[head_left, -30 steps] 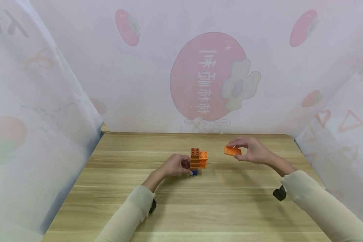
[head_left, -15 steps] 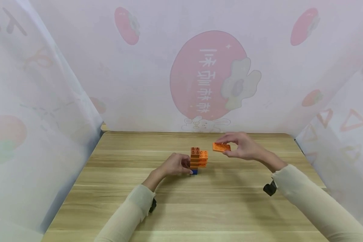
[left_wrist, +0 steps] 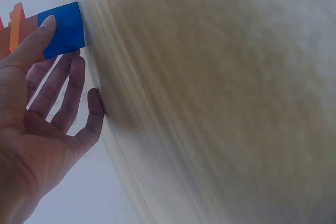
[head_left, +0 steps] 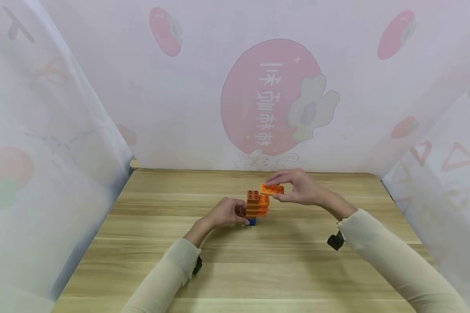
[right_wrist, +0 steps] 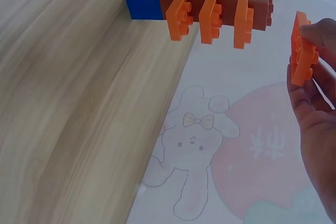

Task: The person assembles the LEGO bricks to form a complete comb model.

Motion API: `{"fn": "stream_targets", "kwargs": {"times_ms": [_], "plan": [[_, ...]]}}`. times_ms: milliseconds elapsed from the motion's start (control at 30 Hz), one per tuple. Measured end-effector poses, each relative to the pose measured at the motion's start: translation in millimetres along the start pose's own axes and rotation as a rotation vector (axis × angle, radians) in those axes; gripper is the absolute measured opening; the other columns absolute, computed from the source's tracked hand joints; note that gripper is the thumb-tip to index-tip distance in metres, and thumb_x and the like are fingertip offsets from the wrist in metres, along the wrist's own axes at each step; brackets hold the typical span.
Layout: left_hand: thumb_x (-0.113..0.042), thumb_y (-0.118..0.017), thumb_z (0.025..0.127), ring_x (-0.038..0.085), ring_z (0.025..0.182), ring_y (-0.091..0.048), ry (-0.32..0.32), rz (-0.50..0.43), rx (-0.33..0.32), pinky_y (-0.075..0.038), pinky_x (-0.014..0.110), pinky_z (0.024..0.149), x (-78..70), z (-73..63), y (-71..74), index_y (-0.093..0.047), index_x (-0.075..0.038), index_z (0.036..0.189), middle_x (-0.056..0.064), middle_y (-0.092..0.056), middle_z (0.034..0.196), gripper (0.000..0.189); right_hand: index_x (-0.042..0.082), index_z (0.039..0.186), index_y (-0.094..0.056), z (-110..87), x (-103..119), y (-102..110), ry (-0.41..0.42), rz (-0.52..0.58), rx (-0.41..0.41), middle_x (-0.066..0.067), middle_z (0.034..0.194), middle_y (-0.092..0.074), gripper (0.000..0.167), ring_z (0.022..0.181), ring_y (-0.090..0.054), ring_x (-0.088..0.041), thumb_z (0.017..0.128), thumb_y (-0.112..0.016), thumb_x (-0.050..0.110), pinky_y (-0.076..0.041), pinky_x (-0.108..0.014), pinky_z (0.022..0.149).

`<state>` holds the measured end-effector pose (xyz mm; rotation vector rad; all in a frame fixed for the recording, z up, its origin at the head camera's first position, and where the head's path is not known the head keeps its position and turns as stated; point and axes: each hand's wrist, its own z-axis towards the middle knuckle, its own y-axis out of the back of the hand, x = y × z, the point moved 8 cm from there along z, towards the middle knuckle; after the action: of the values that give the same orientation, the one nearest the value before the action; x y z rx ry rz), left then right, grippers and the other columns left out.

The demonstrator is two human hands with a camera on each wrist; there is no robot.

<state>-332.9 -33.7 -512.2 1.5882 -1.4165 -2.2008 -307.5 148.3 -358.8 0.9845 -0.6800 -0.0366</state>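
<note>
A stack of building bricks stands upright on the table: a blue brick [left_wrist: 63,32] at the bottom, then brown bricks [right_wrist: 228,9] alternating with three thin orange bricks [right_wrist: 210,17] that jut out to one side. My left hand [head_left: 225,213] grips the blue brick at the base, its thumb across one face. Pinched between the thumb and fingers of my right hand [head_left: 303,189] is another thin orange brick [right_wrist: 302,51], studs showing. It hovers just beyond the top brown brick [right_wrist: 259,10], with a gap between them in the right wrist view.
The wood-grain table [head_left: 235,269] reaches back to a pale printed curtain [head_left: 196,108]. More of this cloth hangs at the left and right sides. A black wrist device [head_left: 335,240] sits under the right sleeve.
My right hand has moved left with the thin orange brick, from well right of the stack to beside its top. The left hand and the stack stay in place.
</note>
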Motion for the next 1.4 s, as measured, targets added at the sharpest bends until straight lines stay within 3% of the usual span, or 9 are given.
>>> {"fn": "stream_targets", "kwargs": {"times_ms": [633, 933, 1400], "plan": [[-0.018, -0.091, 0.085, 0.004, 0.083, -0.072, 0.018, -0.009, 0.011, -0.059, 0.026, 0.081, 5.6, 3.0, -2.6, -0.076, -0.015, 0.102, -0.005, -0.080, 0.095, 0.022, 0.005, 0.121, -0.079, 21.1, 11, -23, 0.070, -0.079, 0.041, -0.009, 0.125, -0.076, 0.033, 0.117, -0.071, -0.029, 0.089, -0.082, 0.003, -0.057, -0.050, 0.100], [-0.017, -0.092, 0.085, 0.004, 0.084, -0.072, 0.008, -0.007, 0.014, -0.060, 0.027, 0.081, 4.3, 3.6, -2.2, -0.077, -0.015, 0.101, -0.005, -0.080, 0.094, 0.022, 0.005, 0.116, -0.081, 23.4, 12, -27, 0.102, -0.105, 0.035, -0.010, 0.122, -0.076, 0.028, 0.112, -0.073, -0.026, 0.088, -0.084, 0.004, -0.062, -0.040, 0.092], [-0.018, -0.091, 0.086, 0.004, 0.085, -0.072, 0.023, 0.001, 0.016, -0.060, 0.029, 0.084, 4.2, 3.8, -1.8, -0.077, -0.016, 0.103, -0.005, -0.080, 0.095, 0.023, 0.003, 0.117, -0.081, 24.9, 9, -31, 0.070, -0.110, 0.050, -0.010, 0.122, -0.076, 0.028, 0.111, -0.073, -0.025, 0.089, -0.081, 0.002, -0.062, -0.037, 0.091]]}}
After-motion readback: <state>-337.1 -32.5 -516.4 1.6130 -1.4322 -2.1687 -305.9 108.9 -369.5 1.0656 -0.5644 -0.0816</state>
